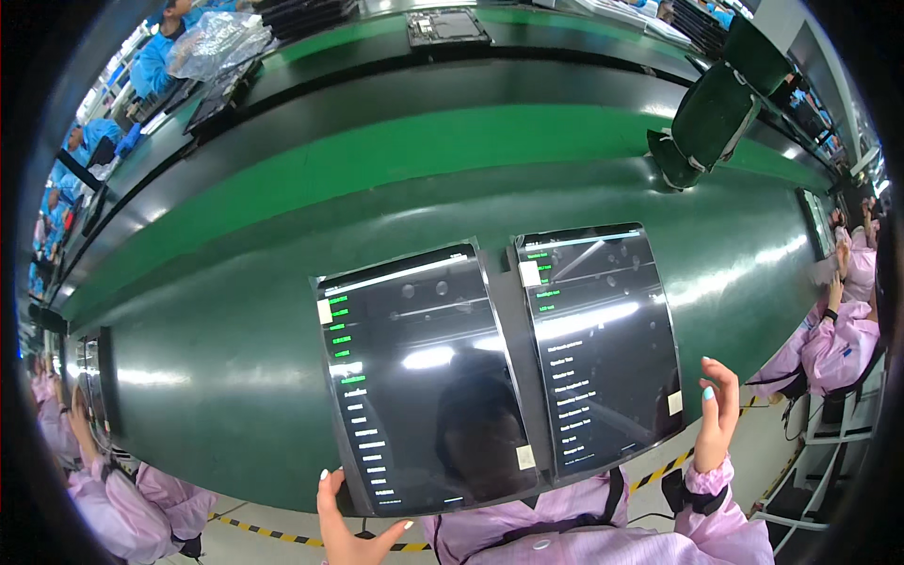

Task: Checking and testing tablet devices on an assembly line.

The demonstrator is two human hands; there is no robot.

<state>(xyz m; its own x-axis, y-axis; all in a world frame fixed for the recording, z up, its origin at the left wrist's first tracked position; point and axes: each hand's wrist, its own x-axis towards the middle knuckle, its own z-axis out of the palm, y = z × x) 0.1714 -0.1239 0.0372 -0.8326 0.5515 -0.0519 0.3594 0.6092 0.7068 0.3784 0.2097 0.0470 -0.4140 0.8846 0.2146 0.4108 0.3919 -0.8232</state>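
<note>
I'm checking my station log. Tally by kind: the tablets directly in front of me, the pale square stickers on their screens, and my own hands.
Left tablet and right tablet: 2
Pale square stickers: 4
Left hand and right hand: 2
Total: 8

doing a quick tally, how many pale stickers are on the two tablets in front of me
4. Left tablet: one sticker upper left, another lower right. Right tablet: one upper left, one lower right. Any underneath would be hidden.
</note>
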